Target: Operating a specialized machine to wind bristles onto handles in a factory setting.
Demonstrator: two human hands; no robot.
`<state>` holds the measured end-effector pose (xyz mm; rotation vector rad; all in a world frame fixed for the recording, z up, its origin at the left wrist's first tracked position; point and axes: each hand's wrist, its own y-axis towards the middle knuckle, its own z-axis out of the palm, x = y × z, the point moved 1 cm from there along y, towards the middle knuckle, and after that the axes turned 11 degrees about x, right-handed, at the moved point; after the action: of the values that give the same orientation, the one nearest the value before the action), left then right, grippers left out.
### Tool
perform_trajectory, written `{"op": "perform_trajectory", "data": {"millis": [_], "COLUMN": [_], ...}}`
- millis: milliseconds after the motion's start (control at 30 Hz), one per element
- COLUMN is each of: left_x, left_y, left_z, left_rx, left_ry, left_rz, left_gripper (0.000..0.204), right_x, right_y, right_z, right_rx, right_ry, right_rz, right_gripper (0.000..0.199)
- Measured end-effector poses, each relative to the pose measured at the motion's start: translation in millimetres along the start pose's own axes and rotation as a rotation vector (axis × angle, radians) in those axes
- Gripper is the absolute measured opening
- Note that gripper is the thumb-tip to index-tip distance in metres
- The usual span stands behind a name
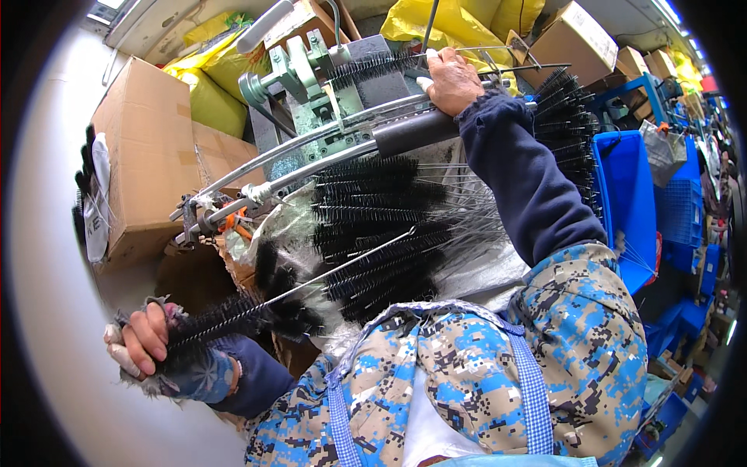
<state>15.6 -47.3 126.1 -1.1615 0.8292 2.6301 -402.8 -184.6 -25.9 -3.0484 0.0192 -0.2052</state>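
My left hand [142, 342], in a worn fingerless glove, is closed around the bristle end of a black wire brush [233, 315] whose thin metal stem runs up and right toward the pile. My right hand [451, 80] grips the black handle of a long metal lever [412, 131] on a green bench machine [299, 74]. Between my arms lies a pile of black bristle brushes [373, 226] with wire stems, resting on crinkled silvery sheet.
A cardboard box [148, 156] stands at the left, more boxes and yellow bags [443, 23] behind the machine. More black brushes [568, 132] stand at the right beside blue plastic crates [630, 194]. A pale wall fills the left edge.
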Motion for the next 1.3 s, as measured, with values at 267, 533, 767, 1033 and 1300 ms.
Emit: {"op": "perform_trajectory", "data": {"millis": [267,533,767,1033,1300], "left_x": [-24,-7,45,35,68], "left_y": [-25,-26,3,-38,-2], "left_z": [-19,-8,12,-26,0], "left_rx": [0.024,-0.013,-0.118,-0.349,-0.211], "left_ry": [-0.041,-0.109,-0.192,-0.168,-0.197], "left_rz": [-0.012,-0.048,0.139,0.069,0.089], "left_gripper": [0.041,0.037,0.023,0.043,0.028], "right_x": [49,123,141,32,-36], "right_y": [1,11,9,9,18], "right_z": [2,16,7,-6,-49], "right_rx": [0.014,0.005,0.155,0.134,-0.267], "right_ry": [0.055,0.187,0.124,-0.027,-0.071], "right_rz": [-0.049,-0.052,-0.290,-0.167,-0.158], "right_gripper": [0.040,0.034,0.031,0.027,0.028]}}
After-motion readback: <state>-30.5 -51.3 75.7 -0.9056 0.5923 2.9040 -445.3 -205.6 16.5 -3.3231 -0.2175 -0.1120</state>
